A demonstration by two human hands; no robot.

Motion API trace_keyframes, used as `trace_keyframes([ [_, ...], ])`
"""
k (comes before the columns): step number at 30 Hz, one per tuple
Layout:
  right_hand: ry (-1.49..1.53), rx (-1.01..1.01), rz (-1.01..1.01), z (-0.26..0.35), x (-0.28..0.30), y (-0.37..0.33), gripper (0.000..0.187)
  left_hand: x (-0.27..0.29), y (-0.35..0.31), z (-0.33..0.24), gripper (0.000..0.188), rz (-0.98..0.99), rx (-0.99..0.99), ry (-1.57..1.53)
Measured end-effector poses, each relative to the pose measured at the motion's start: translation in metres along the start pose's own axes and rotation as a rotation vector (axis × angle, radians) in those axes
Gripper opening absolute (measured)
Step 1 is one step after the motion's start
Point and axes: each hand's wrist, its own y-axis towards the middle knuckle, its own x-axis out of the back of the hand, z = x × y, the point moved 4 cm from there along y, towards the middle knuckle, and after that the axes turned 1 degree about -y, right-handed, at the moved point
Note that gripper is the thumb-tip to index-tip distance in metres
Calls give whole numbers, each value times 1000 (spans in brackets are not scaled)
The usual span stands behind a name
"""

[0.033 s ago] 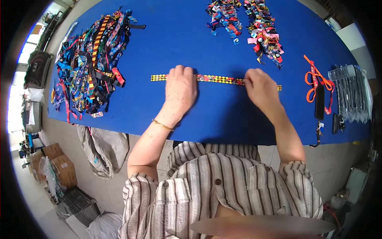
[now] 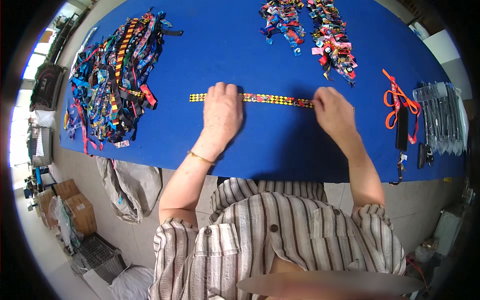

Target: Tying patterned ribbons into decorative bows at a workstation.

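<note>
A narrow yellow-and-black checked ribbon strap [image 2: 275, 99] with red and white printed patches lies stretched from left to right across the blue table. Over its left part rests my left hand [image 2: 221, 117], fingers curled together and pressed down on it, with a short tail of strap showing beyond. My right hand [image 2: 336, 114] pinches the strap near its right end between thumb and fingers. That hand covers most of the strap's right tip.
A big heap of printed straps [image 2: 107, 85] covers the table's left side. Two bunches of looped straps, a left one [image 2: 285, 22] and a right one [image 2: 332, 42], lie at the back. At right are an orange lanyard [image 2: 391, 102], a dark slim case [image 2: 401, 129] and clear plastic packets [image 2: 440, 117].
My left hand has shifted slightly left along the strap and my right hand slightly right. The strap's right tail, visible before, is now mostly behind my right hand.
</note>
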Motion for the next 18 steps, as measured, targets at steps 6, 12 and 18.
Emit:
trace_keyframes([
  [6, 13, -217, 52, -49, 34, -24, 8, 15, -11, 42, 14, -60, 88, 124],
  [12, -65, -164, 29, -31, 37, -12, 11, 21, -11, 49, 12, -50, 133, 81],
  [18, 252, 131, 62, 36, -15, 30, 7, 26, -3, 26, 7, -79, 19, 56],
])
